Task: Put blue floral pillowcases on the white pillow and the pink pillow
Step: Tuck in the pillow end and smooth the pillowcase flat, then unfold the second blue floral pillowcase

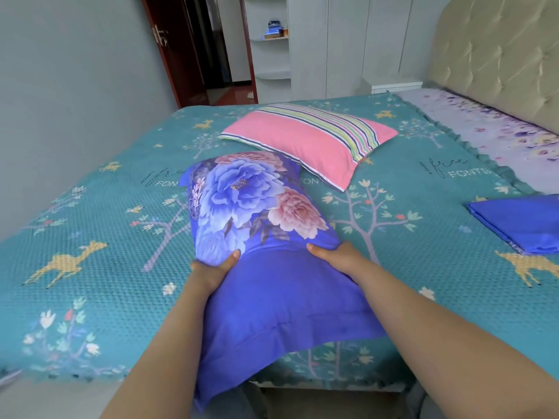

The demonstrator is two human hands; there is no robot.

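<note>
A blue floral pillowcase is stuffed full at its far half, with a pillow inside that is fully hidden. Its near half is plain blue, flat and slack, draping over the bed's front edge. My left hand grips the left side of the filled part, thumb on top. On the right side my right hand grips the same spot. The pink pillow with a striped band lies bare behind it. A second blue pillowcase lies folded at the right.
A teal bedspread with deer and tree prints covers the bed. A purple floral sheet runs along the beige padded headboard at the right. A grey wall stands to the left, an open doorway and white wardrobe behind.
</note>
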